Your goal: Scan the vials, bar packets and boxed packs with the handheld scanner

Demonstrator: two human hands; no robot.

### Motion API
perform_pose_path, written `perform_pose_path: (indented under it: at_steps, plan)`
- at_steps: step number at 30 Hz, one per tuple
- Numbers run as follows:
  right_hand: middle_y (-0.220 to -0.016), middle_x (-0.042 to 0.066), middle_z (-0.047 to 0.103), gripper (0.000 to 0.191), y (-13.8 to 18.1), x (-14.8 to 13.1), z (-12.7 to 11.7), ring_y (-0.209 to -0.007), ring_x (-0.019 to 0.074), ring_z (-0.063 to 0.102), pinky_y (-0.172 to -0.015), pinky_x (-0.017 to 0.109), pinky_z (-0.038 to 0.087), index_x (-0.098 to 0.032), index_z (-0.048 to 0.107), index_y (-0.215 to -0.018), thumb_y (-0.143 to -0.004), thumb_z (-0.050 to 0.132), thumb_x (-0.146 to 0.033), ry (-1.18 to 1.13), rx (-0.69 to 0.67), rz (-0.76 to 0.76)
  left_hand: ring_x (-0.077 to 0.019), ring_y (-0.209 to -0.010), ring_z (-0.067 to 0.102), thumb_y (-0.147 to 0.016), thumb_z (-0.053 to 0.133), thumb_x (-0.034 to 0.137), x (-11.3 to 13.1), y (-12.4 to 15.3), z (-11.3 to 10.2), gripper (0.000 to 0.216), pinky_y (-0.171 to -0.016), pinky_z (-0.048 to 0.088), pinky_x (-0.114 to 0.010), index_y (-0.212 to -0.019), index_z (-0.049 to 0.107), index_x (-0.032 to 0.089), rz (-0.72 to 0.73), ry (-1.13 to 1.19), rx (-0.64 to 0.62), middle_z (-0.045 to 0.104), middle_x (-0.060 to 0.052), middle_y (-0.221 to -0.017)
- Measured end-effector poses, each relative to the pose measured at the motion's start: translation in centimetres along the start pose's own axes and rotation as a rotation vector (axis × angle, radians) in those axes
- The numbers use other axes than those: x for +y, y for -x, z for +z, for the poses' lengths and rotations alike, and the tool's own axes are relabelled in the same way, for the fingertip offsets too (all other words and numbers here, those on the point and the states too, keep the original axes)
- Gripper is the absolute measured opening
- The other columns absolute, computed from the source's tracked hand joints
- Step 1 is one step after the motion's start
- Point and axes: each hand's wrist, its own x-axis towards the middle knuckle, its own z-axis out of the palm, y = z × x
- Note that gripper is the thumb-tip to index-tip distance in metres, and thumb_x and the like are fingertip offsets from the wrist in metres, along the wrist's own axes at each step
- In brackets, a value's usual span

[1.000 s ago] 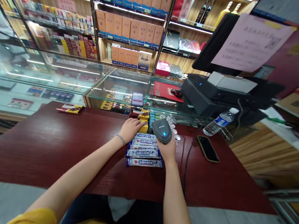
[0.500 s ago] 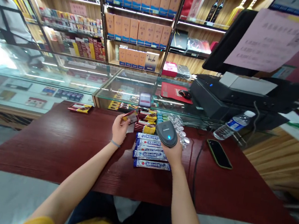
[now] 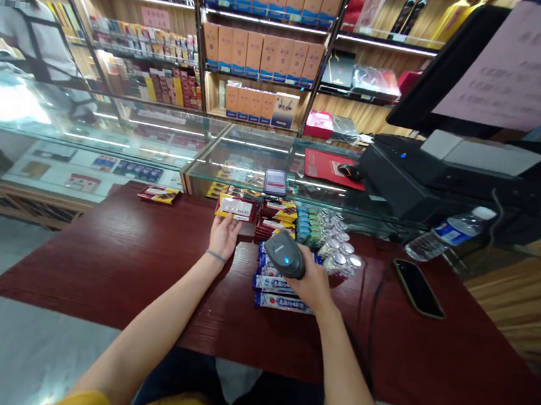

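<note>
My left hand (image 3: 225, 233) holds a red and yellow snack packet (image 3: 236, 207) by its near edge, its white label side facing me. In my right hand (image 3: 313, 279) is a black barcode scanner (image 3: 285, 254) with a blue light glowing on top, its head pointing left toward the packet. Under the scanner lie several blue and white candy sticks (image 3: 282, 302) in a row, partly covered by it. Stacks of similar red and yellow packets (image 3: 275, 219) sit just right of the held one. Beside them stand green and blue rolls (image 3: 310, 226) and several silver-topped small containers (image 3: 339, 244).
On the dark red table (image 3: 144, 266), more red and yellow packets (image 3: 159, 194) lie at the left. A phone (image 3: 418, 288) and a water bottle (image 3: 450, 234) are at the right, near the scanner's cable (image 3: 373, 333). Behind stands a glass counter (image 3: 237, 152); a person (image 3: 43, 43) is at far left.
My left hand has turned the packet so its label side faces up toward me. My right hand has swung the scanner leftward, lower and closer to the packet. The view has shifted slightly left.
</note>
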Motion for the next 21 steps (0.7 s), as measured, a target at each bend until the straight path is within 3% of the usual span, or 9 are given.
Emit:
perform_pose_path:
  at_steps: [6,15,21]
  plan:
    - [-0.095,0.006,0.080,0.045,0.0,0.1,0.0,-0.092,0.0347,0.078,-0.068,0.032,0.053,-0.027,0.063,-0.120,-0.076,0.071,-0.032,0.033,-0.051,-0.046,-0.0124,-0.111,0.069,-0.094,0.062,0.014,0.1,0.1,0.2,0.015,-0.107,0.053,-0.037,-0.102,0.062,0.027,0.004,-0.007,-0.013,0.073,-0.001,-0.117]
    - [-0.080,0.003,0.077,0.046,0.1,0.8,0.4,-0.075,0.0315,0.077,-0.060,0.029,0.048,-0.026,0.062,-0.120,-0.075,0.071,-0.036,0.028,0.021,-0.002,-0.0124,-0.104,0.070,-0.086,0.076,0.024,-0.3,-0.6,-0.5,0.023,-0.104,0.052,-0.034,-0.103,0.061,0.026,0.018,-0.017,-0.027,0.074,-0.001,-0.109]
    - [-0.080,0.003,0.076,0.045,0.2,1.9,0.6,-0.076,0.0299,0.076,-0.063,0.032,0.053,-0.027,0.062,-0.116,-0.075,0.071,-0.040,-0.034,0.173,0.116,-0.0132,-0.099,0.070,-0.084,0.078,0.023,2.6,-1.8,0.4,0.021,-0.095,0.055,-0.030,-0.102,0.067,0.023,0.162,-0.056,-0.006,0.073,-0.003,-0.108]
